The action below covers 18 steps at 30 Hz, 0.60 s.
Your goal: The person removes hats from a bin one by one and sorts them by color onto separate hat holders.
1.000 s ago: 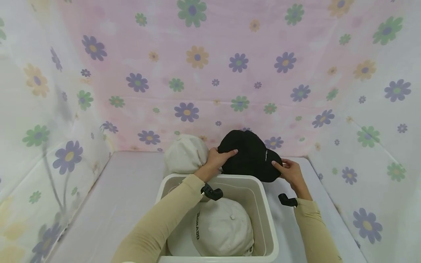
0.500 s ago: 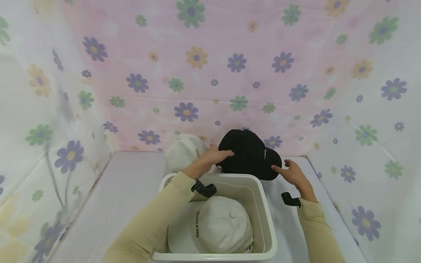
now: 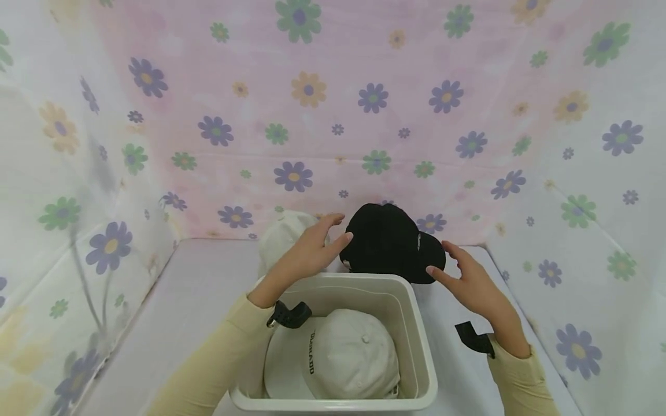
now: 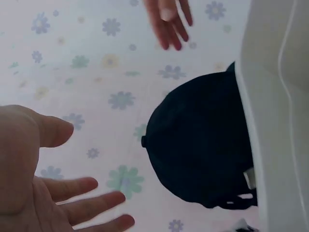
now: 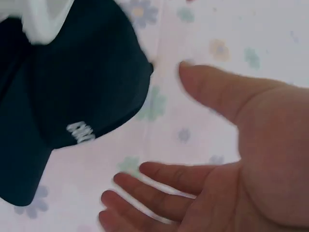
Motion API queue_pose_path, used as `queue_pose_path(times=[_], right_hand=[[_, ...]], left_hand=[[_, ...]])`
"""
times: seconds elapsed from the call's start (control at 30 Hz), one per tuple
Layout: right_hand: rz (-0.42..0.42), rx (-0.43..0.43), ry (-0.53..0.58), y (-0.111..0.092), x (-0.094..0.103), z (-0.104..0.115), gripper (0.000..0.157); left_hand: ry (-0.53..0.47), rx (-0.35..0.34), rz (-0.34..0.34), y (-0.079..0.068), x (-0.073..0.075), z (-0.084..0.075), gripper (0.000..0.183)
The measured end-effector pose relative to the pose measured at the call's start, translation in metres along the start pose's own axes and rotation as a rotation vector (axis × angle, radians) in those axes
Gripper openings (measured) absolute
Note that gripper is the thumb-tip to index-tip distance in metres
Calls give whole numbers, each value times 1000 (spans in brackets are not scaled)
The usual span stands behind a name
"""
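Observation:
A black baseball cap (image 3: 382, 245) sits behind the bin, its brim toward the right and small white lettering on its front in the right wrist view. My left hand (image 3: 312, 248) is just left of its crown, fingers spread and holding nothing. Beside the brim is my right hand (image 3: 470, 283), also open, thumb and fingers apart. Both wrist views show a gap between the hand and the black cap (image 4: 200, 140). Partly hidden behind my left hand, a white cap (image 3: 283, 234) stands to the left. Another off-white cap (image 3: 356, 355), dark letters on its front, lies in the bin.
The cream plastic bin (image 3: 429, 370) stands at the front middle, its rim between me and the black cap. Flowered cloth walls (image 3: 333, 115) enclose the white table surface (image 3: 203, 289) at the back and both sides.
Both hands have let go of the black cap. The left hand has drawn back to the left, and the right hand has drawn back slightly toward me. The cap stays behind the bin.

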State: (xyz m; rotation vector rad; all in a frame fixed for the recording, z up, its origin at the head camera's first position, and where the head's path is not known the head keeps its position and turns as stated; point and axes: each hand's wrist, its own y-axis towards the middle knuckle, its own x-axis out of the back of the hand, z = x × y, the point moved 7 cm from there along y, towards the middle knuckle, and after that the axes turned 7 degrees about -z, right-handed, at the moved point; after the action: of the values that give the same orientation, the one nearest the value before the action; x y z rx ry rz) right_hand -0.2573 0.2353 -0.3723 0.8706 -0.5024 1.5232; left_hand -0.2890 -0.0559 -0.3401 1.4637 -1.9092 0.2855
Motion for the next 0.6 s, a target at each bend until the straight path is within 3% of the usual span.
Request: queue_pose_path(times=[0.17, 0.33, 0.6], right_hand=[[25, 133, 21, -27, -15, 22, 80], [114, 156, 28, -57, -46, 26, 88], [163, 205, -15, -89, -91, 22, 97]], left_hand=[[21, -135, 47, -21, -3, -3, 60], [65, -253, 168, -41, -17, -5, 51], [120, -293, 269, -56, -44, -1, 48]])
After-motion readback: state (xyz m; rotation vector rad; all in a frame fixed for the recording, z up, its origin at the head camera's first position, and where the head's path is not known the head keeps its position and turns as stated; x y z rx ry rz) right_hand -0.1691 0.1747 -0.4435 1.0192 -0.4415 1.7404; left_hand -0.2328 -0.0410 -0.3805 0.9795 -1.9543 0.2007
